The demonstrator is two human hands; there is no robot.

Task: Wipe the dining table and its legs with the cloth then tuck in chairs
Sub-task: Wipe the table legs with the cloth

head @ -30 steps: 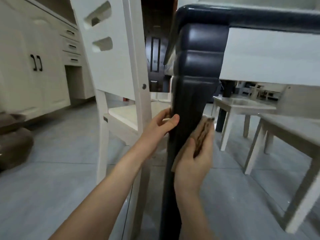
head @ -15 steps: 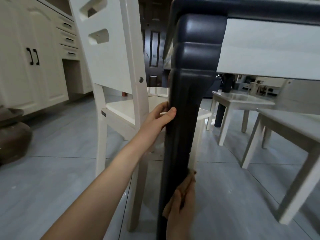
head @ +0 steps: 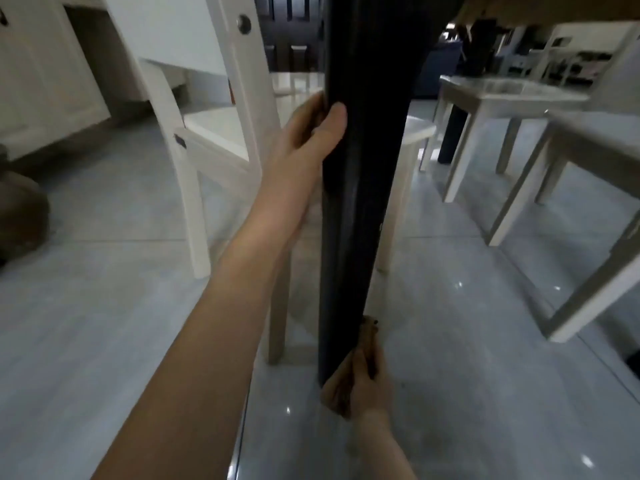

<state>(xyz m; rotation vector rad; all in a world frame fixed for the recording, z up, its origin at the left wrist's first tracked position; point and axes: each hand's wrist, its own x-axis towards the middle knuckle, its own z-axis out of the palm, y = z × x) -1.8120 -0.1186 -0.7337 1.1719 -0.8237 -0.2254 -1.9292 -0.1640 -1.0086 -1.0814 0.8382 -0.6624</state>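
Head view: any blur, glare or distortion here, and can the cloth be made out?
Head view: dim overall, leg nearly black with a faint sheen; small glare spots on the floor; soft blur throughout; wide-angle bending toward the edges, as on the chair; cloth only a small brown patch in the right hand, beside the leg's foot.

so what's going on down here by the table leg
A person is wiping the dark table leg. Their left hand grips the leg partway up, thumb across its front. Their right hand holds a brown cloth against the leg's lower end, close to the tiled floor. A white chair stands just behind the leg.
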